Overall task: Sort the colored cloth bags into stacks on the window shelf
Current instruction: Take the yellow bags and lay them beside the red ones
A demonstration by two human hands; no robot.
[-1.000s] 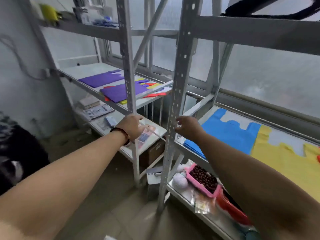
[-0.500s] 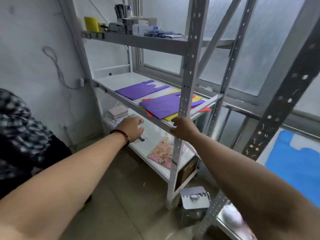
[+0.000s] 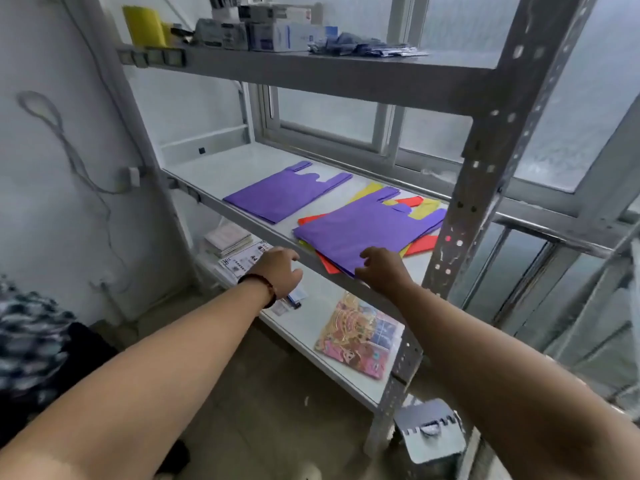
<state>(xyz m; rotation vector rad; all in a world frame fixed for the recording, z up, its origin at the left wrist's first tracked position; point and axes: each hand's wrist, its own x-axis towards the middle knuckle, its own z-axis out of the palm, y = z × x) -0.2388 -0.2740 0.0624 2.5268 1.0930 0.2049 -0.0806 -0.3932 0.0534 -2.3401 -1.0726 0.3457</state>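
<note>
On the white window shelf (image 3: pixel 221 174) a flat stack of purple bags (image 3: pixel 280 192) lies to the left. To its right sits a mixed pile: a purple bag (image 3: pixel 363 230) on top, with red bags (image 3: pixel 420 244) and yellow bags (image 3: pixel 424 208) showing under it. My right hand (image 3: pixel 382 268) hovers at the near corner of the mixed pile, fingers loosely curled, holding nothing. My left hand (image 3: pixel 280 270), with a dark bracelet on the wrist, is at the shelf's front edge left of the pile, empty.
A grey perforated steel upright (image 3: pixel 464 209) stands just right of the pile. The shelf above (image 3: pixel 311 74) carries boxes and a yellow object (image 3: pixel 143 26). The lower shelf holds papers (image 3: pixel 228 239) and a colourful packet (image 3: pixel 360 336). A small grey box (image 3: pixel 431 431) sits on the floor.
The view has swung left from the blue and yellow bags to this rack. Both hands have risen to the shelf edge, the right one now at the mixed pile's corner.
</note>
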